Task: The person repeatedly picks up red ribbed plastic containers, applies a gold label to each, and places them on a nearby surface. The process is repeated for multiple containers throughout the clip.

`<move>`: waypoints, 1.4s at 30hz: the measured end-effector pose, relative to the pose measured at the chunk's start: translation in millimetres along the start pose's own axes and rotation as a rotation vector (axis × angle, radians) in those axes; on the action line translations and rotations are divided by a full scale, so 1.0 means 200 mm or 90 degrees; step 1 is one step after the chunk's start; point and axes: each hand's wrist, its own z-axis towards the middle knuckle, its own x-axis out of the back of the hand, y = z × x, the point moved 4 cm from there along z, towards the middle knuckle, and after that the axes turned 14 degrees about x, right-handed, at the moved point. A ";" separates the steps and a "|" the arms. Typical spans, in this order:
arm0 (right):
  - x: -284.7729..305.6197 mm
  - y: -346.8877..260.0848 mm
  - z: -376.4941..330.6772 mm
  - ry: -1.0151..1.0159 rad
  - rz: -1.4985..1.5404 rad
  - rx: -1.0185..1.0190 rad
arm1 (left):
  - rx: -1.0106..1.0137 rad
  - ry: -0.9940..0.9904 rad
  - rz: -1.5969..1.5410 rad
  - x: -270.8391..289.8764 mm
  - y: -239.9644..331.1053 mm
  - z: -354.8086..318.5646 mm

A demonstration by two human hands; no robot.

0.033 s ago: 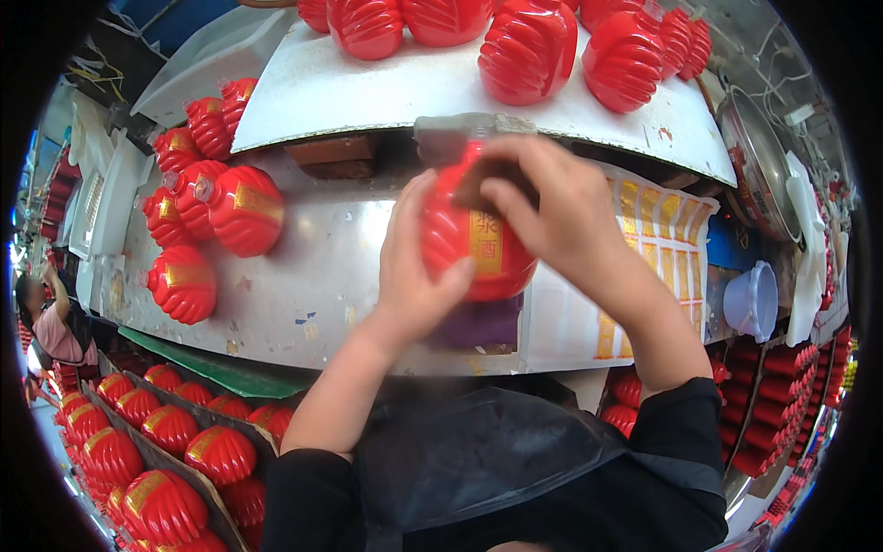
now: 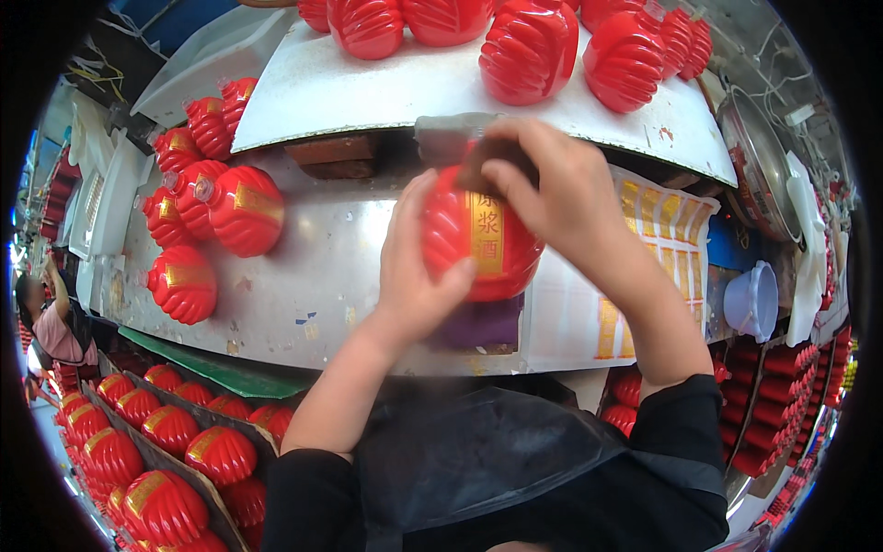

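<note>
A glossy red ribbed bottle (image 2: pixel 441 235) lies in front of me with its neck pointing away, a gold label (image 2: pixel 488 241) on its upper face. My left hand (image 2: pixel 418 253) grips the bottle's left side, thumb across its lower part. Pinched in my right hand (image 2: pixel 561 184) is a flat dark brown piece (image 2: pixel 474 172), held against the label's far end; its material is unclear. That hand hides part of the bottle's shoulder. Beneath the bottle shows a purple cloth (image 2: pixel 483 327). Right of it lies a sheet of gold labels (image 2: pixel 676 230).
Several labelled red bottles (image 2: pixel 246 210) lie at left on the metal table (image 2: pixel 317 276). More unlabelled ones (image 2: pixel 529 51) stand on a white raised board (image 2: pixel 414 83). Boxed bottles (image 2: pixel 221 455) sit lower left. A lilac bucket (image 2: pixel 751 302) is at right; a person (image 2: pixel 60 322) is far left.
My right hand and the brown piece have shifted slightly away from me along the bottle, uncovering more of the gold label. My left hand keeps its place.
</note>
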 end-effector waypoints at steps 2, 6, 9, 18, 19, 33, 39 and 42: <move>0.01 0.08 0.05 0.001 0.012 -0.015 | 0.000 -0.001 0.007 0.00 0.00 0.00; 0.00 0.14 0.05 -0.042 0.124 -0.036 | -0.010 -0.005 0.032 0.01 0.00 0.00; -0.02 0.15 0.03 -0.066 0.092 -0.080 | -0.011 -0.011 0.046 0.01 0.01 0.00; 0.00 0.17 -0.05 0.072 0.153 -0.055 | 0.037 -0.017 -0.062 0.05 0.06 0.07; 0.01 0.13 -0.09 0.105 0.197 -0.033 | 0.072 -0.024 -0.122 0.05 0.05 0.09; -0.04 -0.25 -0.48 0.150 0.090 0.211 | 0.290 -0.197 -0.329 0.01 0.00 0.31; -0.02 -0.29 -0.39 0.119 0.087 0.235 | 0.234 -0.163 -0.318 0.02 0.06 0.20; 0.04 -0.19 -0.29 0.216 -0.003 0.123 | 0.174 -0.177 -0.315 0.01 0.12 0.14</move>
